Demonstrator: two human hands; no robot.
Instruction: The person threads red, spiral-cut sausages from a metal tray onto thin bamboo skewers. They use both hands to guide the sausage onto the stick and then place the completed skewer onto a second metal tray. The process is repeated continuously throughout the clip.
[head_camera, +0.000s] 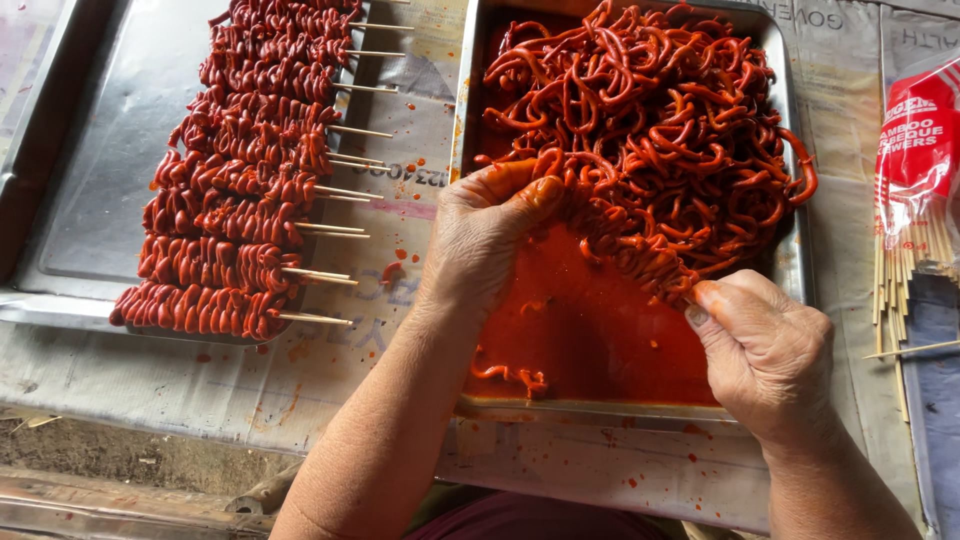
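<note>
**2 hands at a tray of red strips**

The left hand (487, 232) is curled, its fingers pinched together on a bunch of red marinated strips (650, 130) at the near edge of the heap. The right hand (765, 350) is closed too, thumb and fingers clamped on the end of a partly threaded length of strips (645, 262) that runs between both hands. The heap fills the far half of a metal tray (792, 250), with red sauce (580, 330) pooled in the near half. To the left, a flat metal sheet (100, 180) carries a row of finished skewers (235, 200). Bare bamboo sticks (900, 280) in a red-and-clear bag lie at the right edge, well apart from the right hand.
</note>
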